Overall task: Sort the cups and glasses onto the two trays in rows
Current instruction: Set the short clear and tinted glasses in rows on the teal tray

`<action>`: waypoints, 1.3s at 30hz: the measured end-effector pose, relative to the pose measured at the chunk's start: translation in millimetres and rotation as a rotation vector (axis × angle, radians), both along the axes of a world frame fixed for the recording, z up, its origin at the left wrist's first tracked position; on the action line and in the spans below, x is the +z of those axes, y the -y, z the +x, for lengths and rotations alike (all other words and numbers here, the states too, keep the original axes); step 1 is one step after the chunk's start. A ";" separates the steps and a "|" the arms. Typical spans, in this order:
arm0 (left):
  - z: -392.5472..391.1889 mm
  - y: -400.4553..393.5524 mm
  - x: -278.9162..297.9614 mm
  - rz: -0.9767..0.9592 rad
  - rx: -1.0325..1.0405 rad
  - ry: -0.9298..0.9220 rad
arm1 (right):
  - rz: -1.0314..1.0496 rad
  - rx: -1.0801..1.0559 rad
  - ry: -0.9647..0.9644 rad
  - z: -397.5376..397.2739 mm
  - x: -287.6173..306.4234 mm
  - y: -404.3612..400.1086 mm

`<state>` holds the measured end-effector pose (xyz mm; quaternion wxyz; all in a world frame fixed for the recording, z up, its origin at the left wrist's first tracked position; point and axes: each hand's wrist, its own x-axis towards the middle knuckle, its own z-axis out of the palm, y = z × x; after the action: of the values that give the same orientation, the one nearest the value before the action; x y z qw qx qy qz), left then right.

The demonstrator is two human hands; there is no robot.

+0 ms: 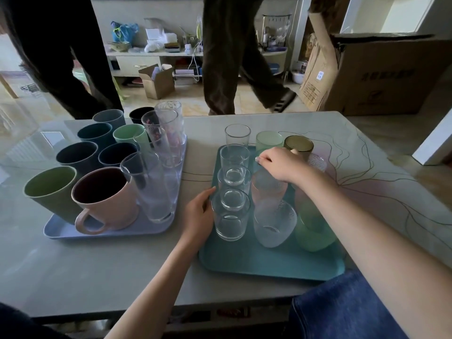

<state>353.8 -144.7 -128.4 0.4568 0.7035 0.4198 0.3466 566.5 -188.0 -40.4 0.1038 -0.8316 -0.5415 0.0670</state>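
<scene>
On the desk point(122, 277), the left hand point(199, 216) rests with straight fingers against the nearest clear glass point(231, 217) on the teal tray point(256, 263). The right hand point(281, 165) curls its grip over a frosted glass point(267, 184), seemingly pinching a rim its fingers hide. The right forearm covers part of the green glass point(315, 231); the blue tray point(151, 226) stands packed with cups.

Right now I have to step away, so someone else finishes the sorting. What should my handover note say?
Left hand rests on the nearest clear glass. Right hand grips a frosted glass in the teal tray's middle row.
Done: the lilac tray holds the cups and tall glasses.
Left: a clear glass, a green glass and a brown glass beyond the teal tray.
</scene>
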 end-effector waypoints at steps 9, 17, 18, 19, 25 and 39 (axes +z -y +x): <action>4.1 -7.8 -4.8 -0.070 0.067 0.102 | 0.116 -0.108 0.240 48.6 19.1 -21.8; 4.8 -9.4 -5.9 -0.090 0.103 0.107 | 0.061 -0.120 0.231 52.6 5.8 -40.6; 4.4 -9.5 -6.1 -0.089 0.103 0.103 | 0.100 -0.115 0.238 50.3 4.4 -40.5; 4.0 -9.2 -6.3 -0.083 0.101 0.097 | 0.147 -0.111 0.245 47.8 3.6 -40.2; 3.9 -7.5 -3.4 -0.086 0.100 0.109 | 0.138 -0.021 0.238 38.5 10.2 -38.8; 1.2 -5.9 -3.4 -0.048 0.082 0.087 | 0.167 -0.131 0.068 33.4 17.0 46.3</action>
<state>355.0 -138.8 -131.8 0.4768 0.6590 0.4360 0.3852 599.9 -234.3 -23.4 0.1585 -0.8554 -0.4930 -0.0138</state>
